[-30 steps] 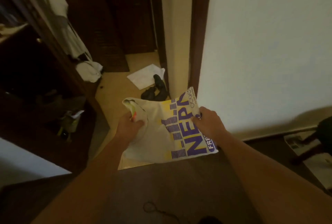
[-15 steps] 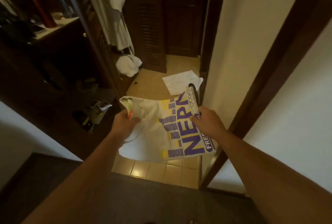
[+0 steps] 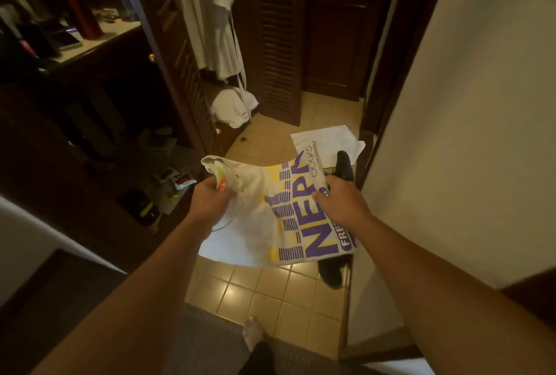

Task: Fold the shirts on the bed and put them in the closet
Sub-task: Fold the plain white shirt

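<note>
A folded white cotton shirt with purple and yellow lettering (image 3: pixel 279 215) is held flat in the air above the beige tiled floor (image 3: pixel 270 293), its collar end pinched by the left hand (image 3: pixel 210 197) and its printed edge by the right hand (image 3: pixel 340 203). Folding of this shirt appears done, and only placement is judged left, the dark wooden closet with its open shelves (image 3: pixel 99 122) lying near on the left; the bed and any other shirts are not seen

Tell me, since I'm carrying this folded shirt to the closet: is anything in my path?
Partly: a black shoe and white cloth lie on the tiles ahead, right. Both hands grip the shirt.
</note>
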